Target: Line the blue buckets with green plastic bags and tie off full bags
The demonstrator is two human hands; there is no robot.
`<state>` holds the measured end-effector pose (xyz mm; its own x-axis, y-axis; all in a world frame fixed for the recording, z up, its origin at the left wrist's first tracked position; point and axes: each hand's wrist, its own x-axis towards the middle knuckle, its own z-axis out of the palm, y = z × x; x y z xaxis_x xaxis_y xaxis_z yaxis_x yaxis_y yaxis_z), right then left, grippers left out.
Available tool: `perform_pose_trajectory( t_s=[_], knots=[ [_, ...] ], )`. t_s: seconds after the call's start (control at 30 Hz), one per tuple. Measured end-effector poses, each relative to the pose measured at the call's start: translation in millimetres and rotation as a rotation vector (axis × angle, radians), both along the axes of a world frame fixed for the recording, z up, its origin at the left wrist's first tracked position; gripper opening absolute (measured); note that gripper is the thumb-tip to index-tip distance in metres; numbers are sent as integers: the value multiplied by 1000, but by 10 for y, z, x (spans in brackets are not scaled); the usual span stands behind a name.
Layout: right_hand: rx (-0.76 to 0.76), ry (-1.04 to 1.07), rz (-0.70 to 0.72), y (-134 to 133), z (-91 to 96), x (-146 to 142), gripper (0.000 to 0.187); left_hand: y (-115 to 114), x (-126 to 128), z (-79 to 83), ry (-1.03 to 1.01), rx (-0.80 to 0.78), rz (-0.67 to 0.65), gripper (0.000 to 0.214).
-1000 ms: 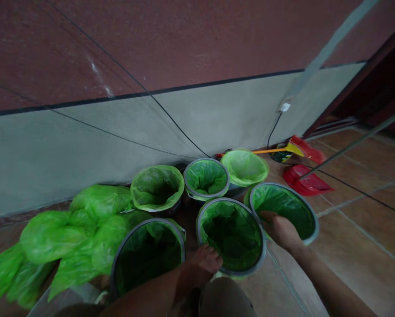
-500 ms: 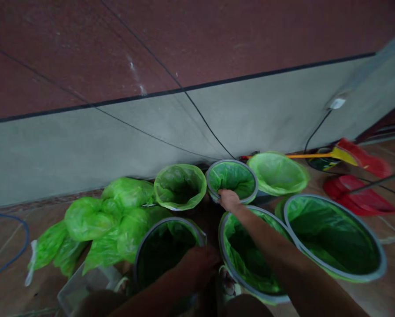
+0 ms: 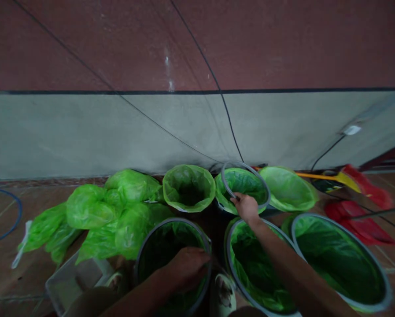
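Note:
My right hand (image 3: 246, 207) is closed on the near edge of a grey rim ring (image 3: 269, 193). The ring sits tilted and raised off a bin lined with a green bag (image 3: 245, 178), in the back row. Lower down, my left hand (image 3: 192, 264) has its fingers curled at the right edge of the front left bin (image 3: 144, 244), gripping its grey rim; the fingertips are dim. Below my right forearm stands another green-lined bin (image 3: 229, 248) with a grey ring round its mouth.
Tied green bags (image 3: 91, 207) lie on the left beside a whitish plastic container (image 3: 60, 281). More lined bins stand around: one at back left (image 3: 171, 200), one at back right (image 3: 286, 189), a large one at right (image 3: 336, 246). Red dustpans (image 3: 352, 222) and cables (image 3: 230, 123) are near the wall.
My right hand has lifted the grey ring off the back middle bin, so it tilts above the bag's edge. The left hand stays at the front left bin. The view has levelled and shifted.

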<state>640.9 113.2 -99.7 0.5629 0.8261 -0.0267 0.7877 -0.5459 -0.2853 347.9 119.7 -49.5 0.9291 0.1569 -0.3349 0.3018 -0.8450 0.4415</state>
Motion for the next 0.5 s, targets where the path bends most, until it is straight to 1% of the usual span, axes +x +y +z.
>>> perform_pose_trajectory(
  t_s=[0.07,0.17,0.33,0.4,0.5],
  knots=[
    [-76,-55,10,-23,0,-67,28,-5,-7,14,-8,11,-11,14],
    [-177,-73,69,-44,-27,-133,26,-8,-23,-8,0,40,-33,14],
    [-265,-51,136,-47,-146,-90,28,-42,-41,-107,6,54,-65,15],
    [-274,-32,174,-55,-183,-61,29,-52,-61,-130,-10,57,-64,15],
    [-191,-60,176,-111,-164,-76,41,19,-130,-76,-25,72,-26,18]
  ],
)
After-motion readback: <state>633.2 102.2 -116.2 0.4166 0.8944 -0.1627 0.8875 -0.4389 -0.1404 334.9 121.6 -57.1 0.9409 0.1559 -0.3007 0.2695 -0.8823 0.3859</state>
